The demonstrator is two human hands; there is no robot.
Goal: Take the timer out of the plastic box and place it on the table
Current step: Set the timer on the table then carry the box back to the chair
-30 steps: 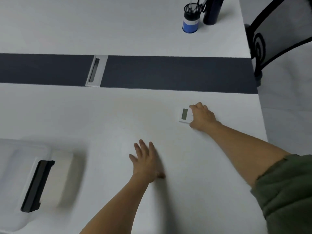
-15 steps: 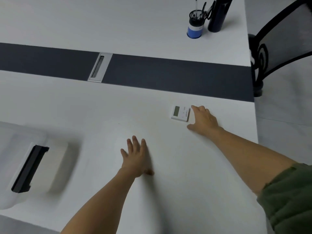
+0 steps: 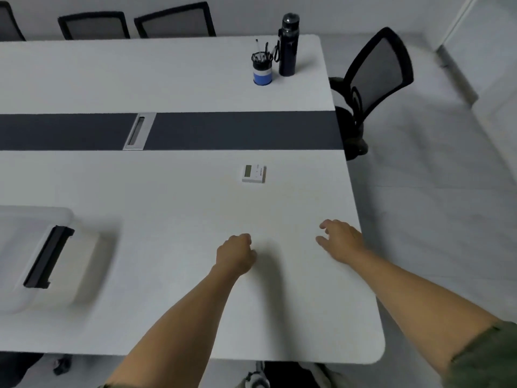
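Observation:
The small white timer (image 3: pixel 254 173) with a grey display lies flat on the white table (image 3: pixel 179 208), just in front of the dark centre strip. The translucent plastic box (image 3: pixel 42 259) with a black handle on its lid sits at the left edge. My right hand (image 3: pixel 340 240) hovers near the table's right edge, well short of the timer, fingers loosely apart and empty. To its left, my left hand (image 3: pixel 235 254) rests on the table, curled into a loose fist with nothing in it.
A blue pen cup (image 3: pixel 262 69) and a dark bottle (image 3: pixel 288 46) stand at the far right of the table. A metal cable hatch (image 3: pixel 139 131) sits in the dark strip. A black mesh chair (image 3: pixel 372 85) stands to the right, with more chairs behind the table.
My right hand has let go of the timer and drawn back toward me. My left hand has curled from flat into a fist. The view has tilted up.

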